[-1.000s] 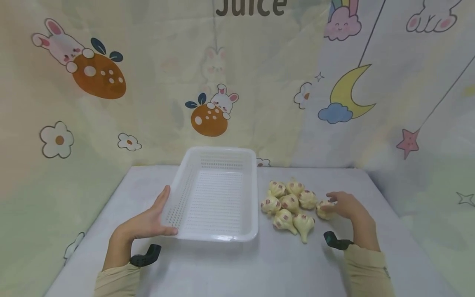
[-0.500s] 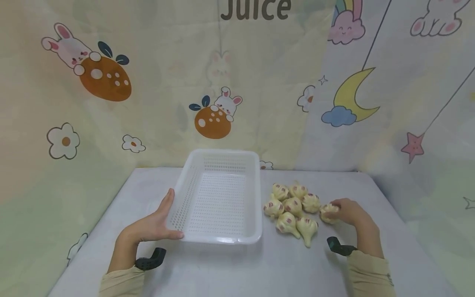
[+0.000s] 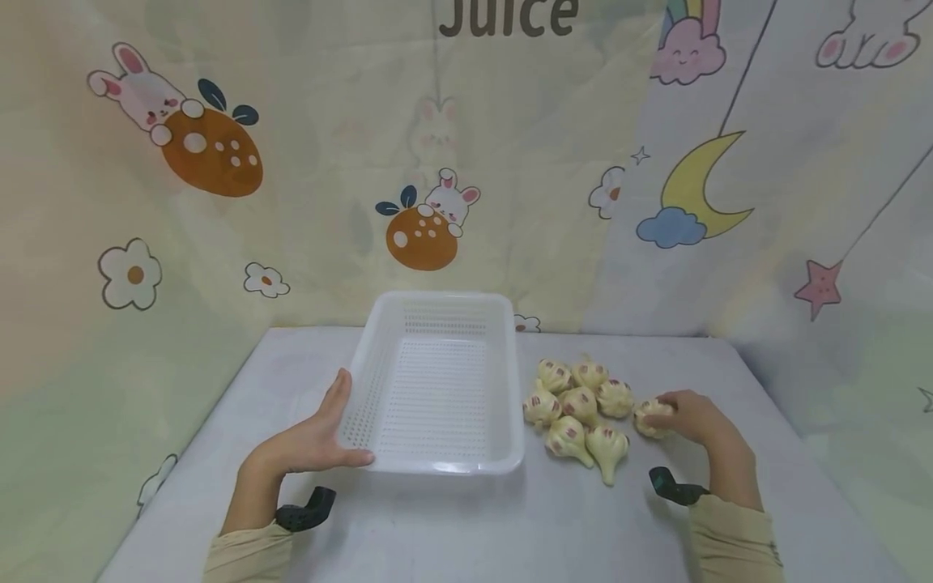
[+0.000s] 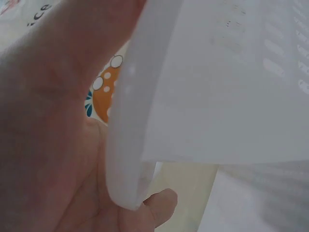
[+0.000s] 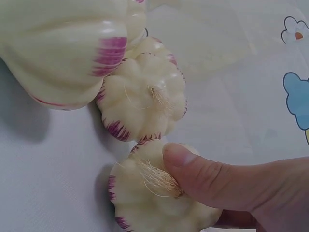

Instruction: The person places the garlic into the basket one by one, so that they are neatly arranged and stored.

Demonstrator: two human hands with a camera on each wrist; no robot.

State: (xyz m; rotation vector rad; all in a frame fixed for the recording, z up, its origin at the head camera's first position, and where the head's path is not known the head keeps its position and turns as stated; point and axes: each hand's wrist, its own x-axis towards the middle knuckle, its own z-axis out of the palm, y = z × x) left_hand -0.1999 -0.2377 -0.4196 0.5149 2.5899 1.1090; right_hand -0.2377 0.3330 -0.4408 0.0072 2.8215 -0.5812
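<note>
A white plastic basket [image 3: 440, 397] with slotted walls stands left of the middle in the head view, its inside bare. At its near left corner my left hand [image 3: 313, 441] grips the rim; some of its fingers are hidden behind the wall. The left wrist view shows the basket's rim [image 4: 128, 145] between parts of that hand. On the right, my right hand [image 3: 696, 417] pinches a cream garlic bulb [image 3: 651, 419] with purple streaks. In the right wrist view the thumb presses beside the roots of this garlic bulb [image 5: 154, 193], which touches or nearly touches its neighbour.
Several more garlic bulbs [image 3: 579, 405] lie clustered between the basket and my right hand. White cloth covers the table [image 3: 466, 526]. Behind it hangs a printed curtain [image 3: 539, 243] with rabbits and a moon, and curtain also borders both sides.
My right hand's fingers have come down from above the rightmost garlic bulb and now pinch it. The left hand keeps its grip on the basket. The head view has shifted slightly.
</note>
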